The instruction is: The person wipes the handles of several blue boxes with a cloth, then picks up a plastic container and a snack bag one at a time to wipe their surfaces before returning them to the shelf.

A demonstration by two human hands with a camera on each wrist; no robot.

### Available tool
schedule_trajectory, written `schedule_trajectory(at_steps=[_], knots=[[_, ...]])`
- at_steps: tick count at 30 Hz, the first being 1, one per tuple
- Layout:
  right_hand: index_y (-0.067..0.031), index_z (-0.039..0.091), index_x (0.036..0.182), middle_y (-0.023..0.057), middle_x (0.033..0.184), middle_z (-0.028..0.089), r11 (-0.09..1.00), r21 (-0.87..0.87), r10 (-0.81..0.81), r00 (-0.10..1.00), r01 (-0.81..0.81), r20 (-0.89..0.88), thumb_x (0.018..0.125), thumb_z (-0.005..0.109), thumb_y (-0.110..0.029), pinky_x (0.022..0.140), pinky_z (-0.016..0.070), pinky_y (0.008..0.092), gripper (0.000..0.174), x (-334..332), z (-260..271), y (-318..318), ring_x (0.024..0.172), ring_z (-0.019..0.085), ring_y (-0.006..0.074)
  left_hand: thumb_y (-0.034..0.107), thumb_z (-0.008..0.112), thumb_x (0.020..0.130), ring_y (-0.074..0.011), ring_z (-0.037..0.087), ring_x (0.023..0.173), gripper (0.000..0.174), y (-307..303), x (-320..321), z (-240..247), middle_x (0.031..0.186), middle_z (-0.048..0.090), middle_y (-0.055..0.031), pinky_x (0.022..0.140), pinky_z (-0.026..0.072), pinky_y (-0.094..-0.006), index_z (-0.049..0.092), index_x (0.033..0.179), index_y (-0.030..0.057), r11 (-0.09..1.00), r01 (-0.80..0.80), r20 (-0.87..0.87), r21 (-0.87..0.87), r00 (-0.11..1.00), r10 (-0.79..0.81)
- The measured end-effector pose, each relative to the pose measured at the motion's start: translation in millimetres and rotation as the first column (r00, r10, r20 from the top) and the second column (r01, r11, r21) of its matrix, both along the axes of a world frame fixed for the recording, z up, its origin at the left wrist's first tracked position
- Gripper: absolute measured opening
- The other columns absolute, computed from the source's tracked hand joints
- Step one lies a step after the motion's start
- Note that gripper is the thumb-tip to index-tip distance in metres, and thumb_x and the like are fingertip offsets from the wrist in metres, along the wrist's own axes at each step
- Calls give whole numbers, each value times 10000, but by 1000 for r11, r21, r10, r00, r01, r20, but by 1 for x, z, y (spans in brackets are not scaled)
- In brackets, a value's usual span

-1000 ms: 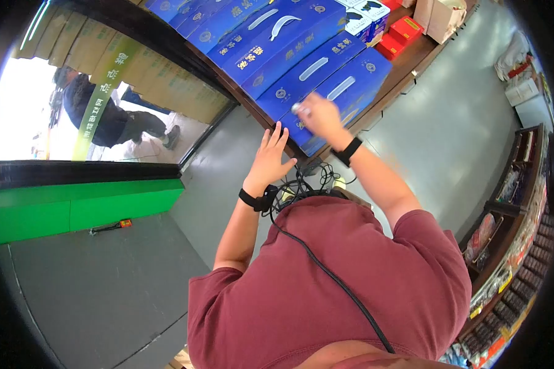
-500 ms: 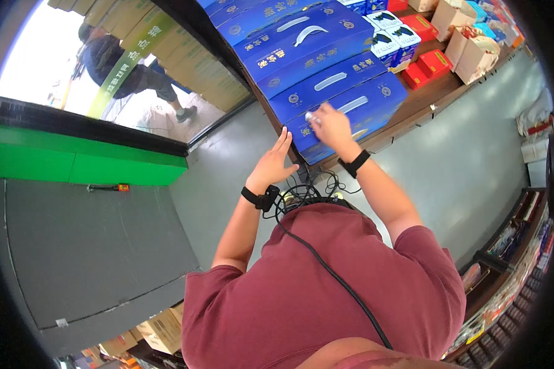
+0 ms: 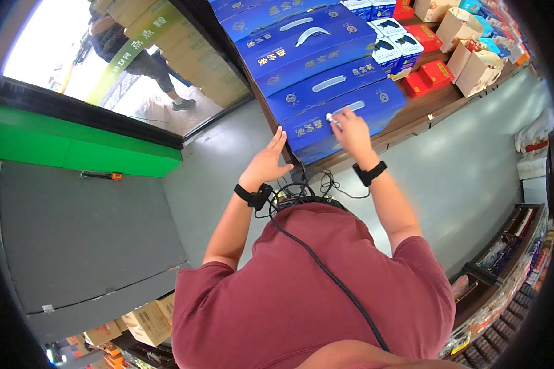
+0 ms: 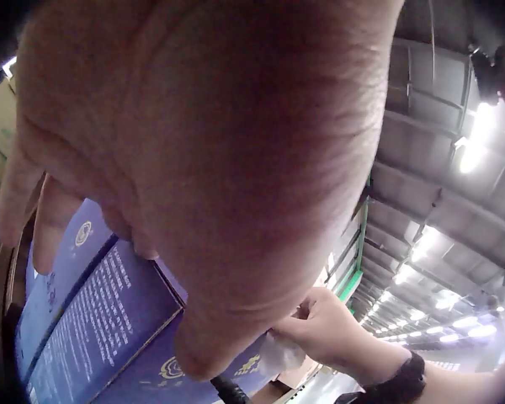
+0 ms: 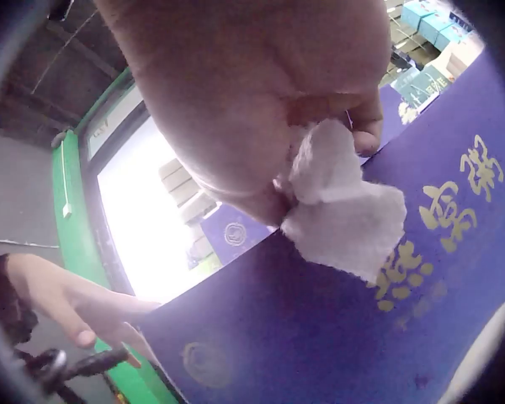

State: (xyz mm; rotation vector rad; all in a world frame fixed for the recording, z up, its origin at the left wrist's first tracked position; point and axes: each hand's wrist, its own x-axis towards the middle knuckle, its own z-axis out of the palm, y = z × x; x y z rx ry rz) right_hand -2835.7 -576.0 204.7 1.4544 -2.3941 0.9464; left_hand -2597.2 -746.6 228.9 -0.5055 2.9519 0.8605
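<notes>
A crumpled white tissue is pinched in my right hand, between thumb and fingers. That hand is over the nearest blue gift box, beside its white handle. In the right wrist view the tissue hangs against the box's blue face with gold lettering. My left hand has its fingers extended, the fingertips at the left corner of the same box and the thumb spread apart. In the left wrist view the palm hides much of the box.
More blue gift boxes line the dark wooden table. White-topped cartons, red boxes and paper bags stand farther right. Black cables hang at the table's near corner. Past the window, a person is outside.
My right hand with the tissue has moved rightward along the near box, from its left end toward the handle. The left hand stays by the corner. The view has shifted slightly.
</notes>
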Motion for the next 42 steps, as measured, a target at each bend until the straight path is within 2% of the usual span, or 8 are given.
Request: schedule_trajectory(at_steps=[7,9,16,23,28,32,36,42], knots=[[-123,726,970,70,948,632,999,5,46,999,-46,0,855,718,-206,688,507,423,142,-12,6,16,794,659,288,293,753,787,-395,466,1358,969,2,-2,10,1659,155,-182,1077,455,-440,244,1559,5,1000,1,59,-9,998,0],[-116,727,964,73,961,634,987,9,-158,987,158,-8,862,723,-233,675,519,433,156,-34,-2,24,779,663,298,293,754,788,-392,458,1367,967,2,-2,11,1659,154,-182,1081,452,-439,245,1559,4,1000,-11,69,-7,998,12],[-132,734,982,69,953,633,949,10,-316,945,316,80,867,731,-283,671,541,434,190,-53,2,45,803,678,317,279,750,797,-382,444,1384,950,-3,2,-2,1664,144,-173,1091,446,-432,250,1558,6,1000,2,-5,25,1000,-2],[-115,733,961,107,950,640,951,41,-309,949,307,67,883,697,-265,691,545,462,172,-54,7,28,820,677,351,289,738,811,-373,447,1384,929,-3,2,2,1668,145,-153,1085,450,-428,260,1559,14,997,-19,18,74,1000,18],[-110,748,924,92,962,650,995,81,-68,995,62,67,870,700,-254,691,552,453,161,-18,2,-5,808,681,349,294,731,828,-356,401,1420,928,-5,2,8,1671,132,-151,1114,421,-416,241,1569,25,995,-18,44,102,999,14],[-124,756,912,81,938,653,994,103,-46,997,39,65,867,706,-262,671,556,443,154,-11,12,-8,789,686,331,298,725,846,-339,351,1458,924,-6,2,10,1674,119,-152,1146,386,-405,225,1577,33,993,-18,66,119,998,10],[-156,764,920,83,888,657,955,113,-271,961,275,-50,865,711,-281,646,554,447,146,-52,12,12,757,686,329,301,724,847,-340,354,1457,923,-4,4,1,1676,120,-145,1140,392,-408,227,1577,33,992,-12,34,123,999,8],[-123,737,956,104,963,645,949,101,-294,954,298,-51,874,683,-252,670,555,460,162,-56,2,13,790,683,349,288,737,814,-364,453,1381,922,-5,3,0,1672,150,-128,1084,450,-427,266,1566,40,994,-27,-3,110,1000,28]])
